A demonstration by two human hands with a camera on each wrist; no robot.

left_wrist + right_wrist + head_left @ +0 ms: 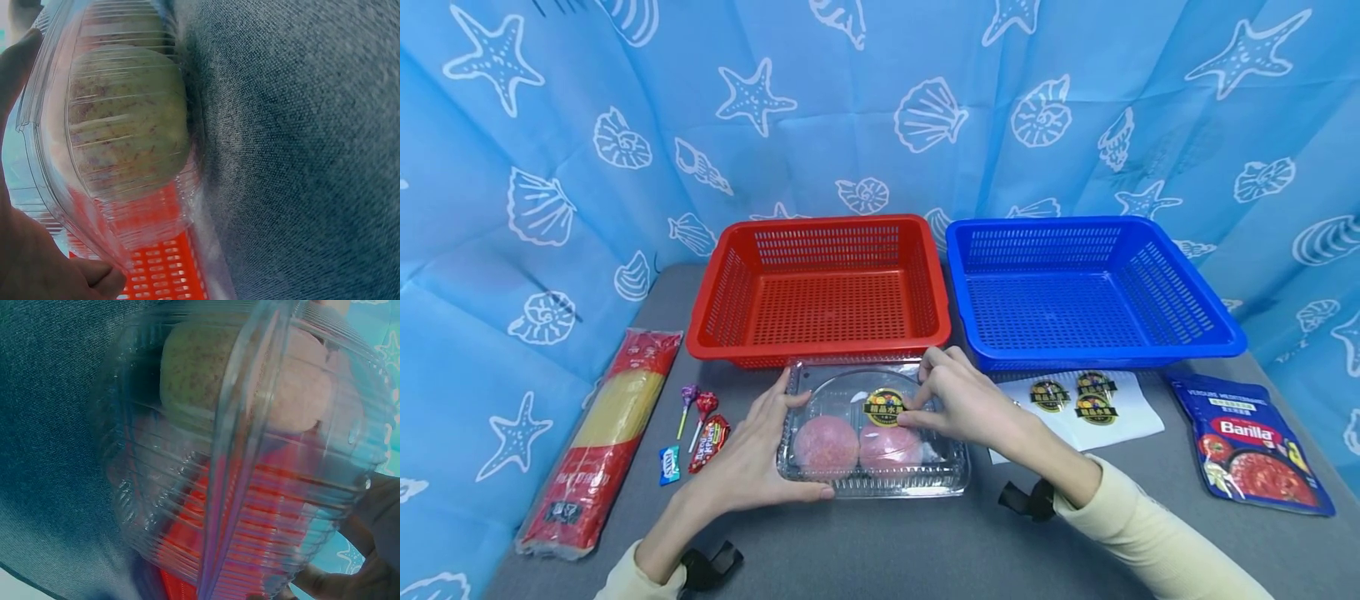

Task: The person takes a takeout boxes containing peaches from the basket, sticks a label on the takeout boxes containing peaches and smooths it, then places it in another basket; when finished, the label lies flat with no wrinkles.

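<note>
A clear plastic clamshell box (842, 487) lies on the grey table, with two round pinkish fruits (826, 447) inside. My left hand (748, 458) grips the box's left end, thumb along the front edge and fingers at the back. In the left wrist view the thumb and fingers (100, 275) span the box's rim. On the lid sits a round black and gold sticker (883, 407). My right hand (958, 400) is over the lid's right half, its thumb and index finger pinching the sticker's right edge; the other fingers are curled.
Behind the box stand a red basket (820, 352) and a blue basket (1105, 354). White sheet (1120, 425) with several stickers lies right, beside a Barilla sauce pouch (1255, 450). Leftward are lollipops (706, 403), small wrapped sweets (670, 465) and a noodle pack (602, 442).
</note>
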